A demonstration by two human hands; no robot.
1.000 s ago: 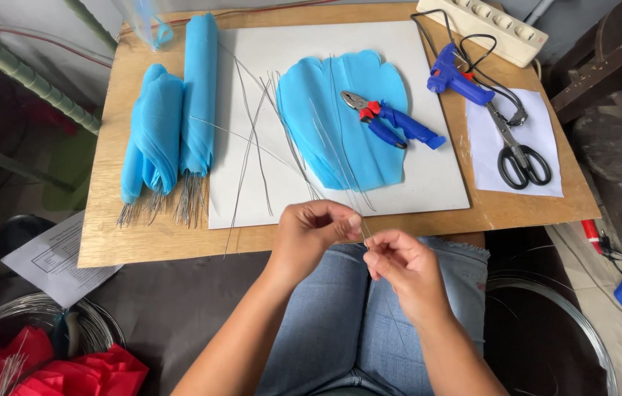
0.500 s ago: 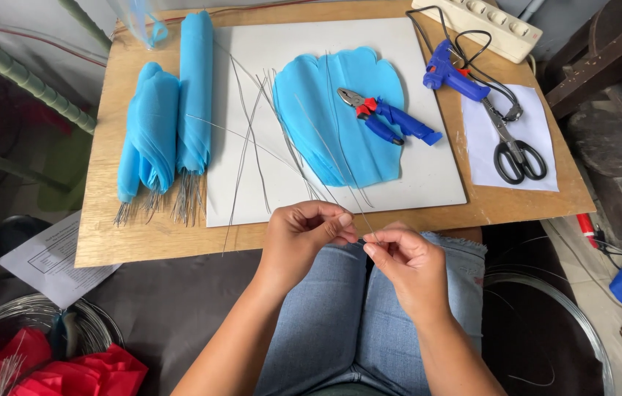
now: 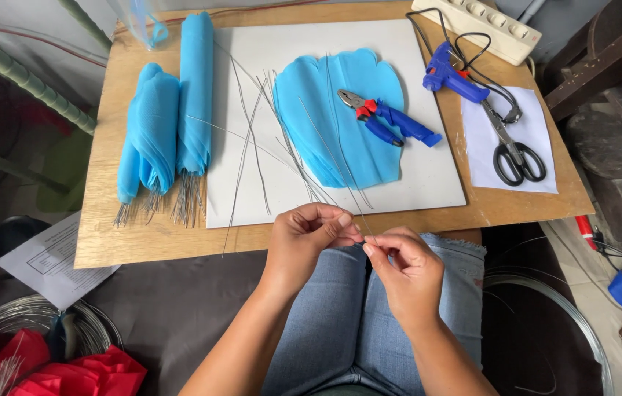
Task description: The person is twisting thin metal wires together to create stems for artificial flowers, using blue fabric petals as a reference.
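My left hand (image 3: 306,240) and my right hand (image 3: 404,270) meet above my lap at the table's front edge. Both pinch the near end of a thin grey wire (image 3: 330,157), which runs up and away over the blue fabric petal stack (image 3: 340,121). Blue-handled pliers (image 3: 384,119) lie on that stack. Several loose wires (image 3: 250,139) are spread on the white board (image 3: 428,176) just beyond my left hand.
Two blue fabric bundles with wire stems (image 3: 168,121) lie at the left of the wooden table (image 3: 98,220). At the right are a blue glue gun (image 3: 455,75), black scissors (image 3: 514,154) on white paper, and a power strip (image 3: 480,23). Wire coils (image 3: 560,301) and red fabric (image 3: 76,370) sit lower down.
My hands have drawn closer together on the wire, the right moving slightly left. The wire's far end now lies more over the blue petals. The view shifted a little.
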